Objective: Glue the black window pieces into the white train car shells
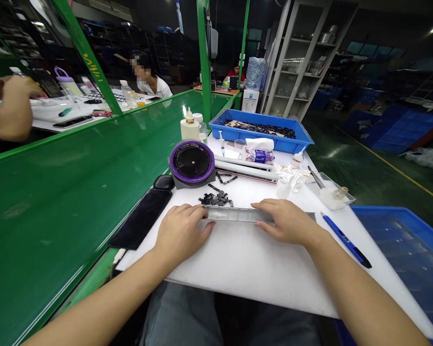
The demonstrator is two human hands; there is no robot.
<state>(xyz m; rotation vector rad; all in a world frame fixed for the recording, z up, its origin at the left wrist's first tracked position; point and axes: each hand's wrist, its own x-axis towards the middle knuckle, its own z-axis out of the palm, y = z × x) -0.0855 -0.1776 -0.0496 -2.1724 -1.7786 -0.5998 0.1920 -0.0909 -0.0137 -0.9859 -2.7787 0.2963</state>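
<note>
A long, narrow metal strip point(234, 214) lies crosswise on the white tabletop in front of me. My left hand point(182, 229) grips it near its left end, the thumb at the near edge and the fingers over the far edge. Around its right part my right hand point(286, 220) is closed in the same way, with a short end showing past the hand. Just beyond the strip is a heap of small black pieces point(218, 198). A blue pen-like tool point(346, 240) rests to the right of my right hand.
A round purple-rimmed fan point(192, 161) stands behind the heap. White bars point(245, 169), crumpled tissue point(291, 178) and a blue bin point(216, 126) of black parts lie farther back. A dark phone point(142, 219) is at left, beside the green conveyor point(57, 206). Co-workers sit beyond it.
</note>
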